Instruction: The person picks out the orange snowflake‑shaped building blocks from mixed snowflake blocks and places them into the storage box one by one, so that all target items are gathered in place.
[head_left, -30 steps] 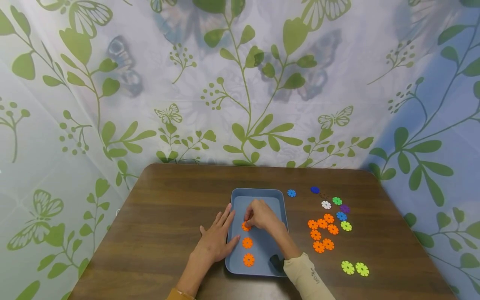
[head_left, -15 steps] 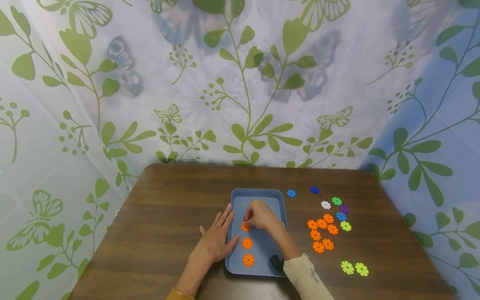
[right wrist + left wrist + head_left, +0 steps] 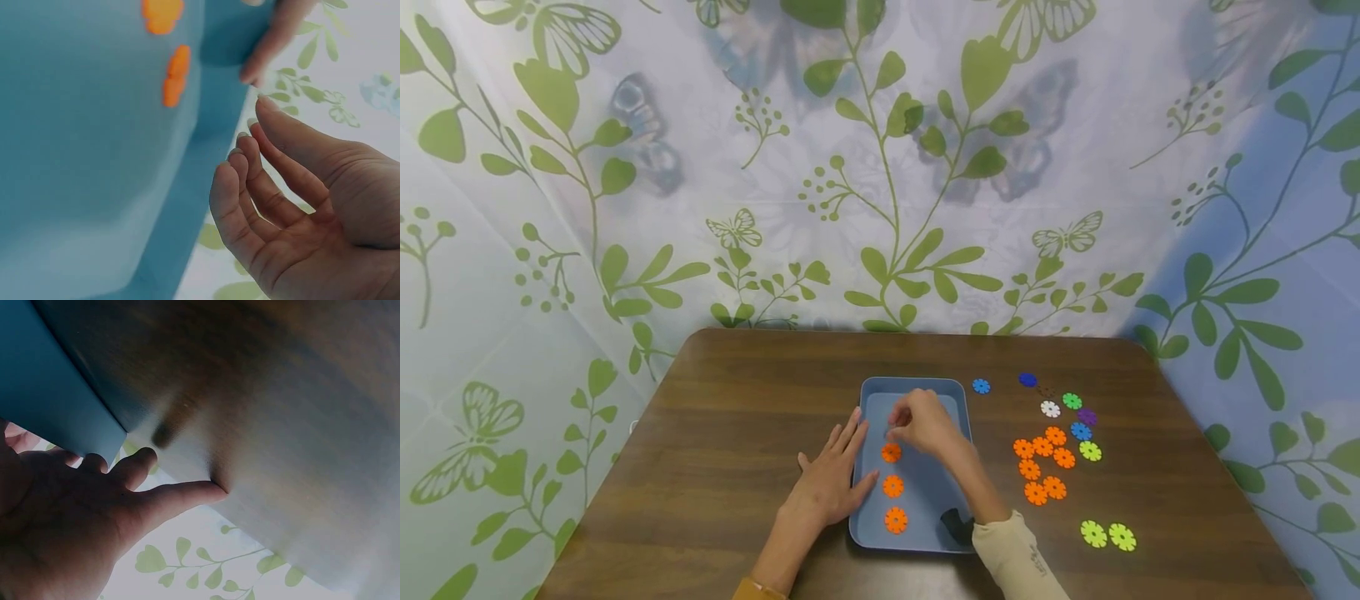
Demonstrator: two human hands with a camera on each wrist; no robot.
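A blue-grey tray [image 3: 928, 521] holds three orange notched discs in a column along its left side: a far disc [image 3: 891, 452], a middle disc [image 3: 892, 486] and a near disc [image 3: 896, 520]. My left hand [image 3: 827, 485] lies spread along the tray's left edge, thumb over the rim; the left wrist view has its fingers by the tray wall [image 3: 56, 387]. Just beyond the far disc, my right hand [image 3: 927, 425] hovers over the tray. Its fingers bend loosely with nothing between thumb and fingertips, as the right wrist view confirms.
Right of the tray, a cluster of orange discs [image 3: 1042, 447] lies on the wooden table [image 3: 760, 400]. Blue, white, green, purple and brown discs surround it, with two yellow-green discs [image 3: 1108, 536] nearer. A black object [image 3: 955, 527] shows by the right sleeve.
My right hand has let go of the far orange disc and lifted slightly away from it. The disc stays in the tray. My left hand keeps its place.
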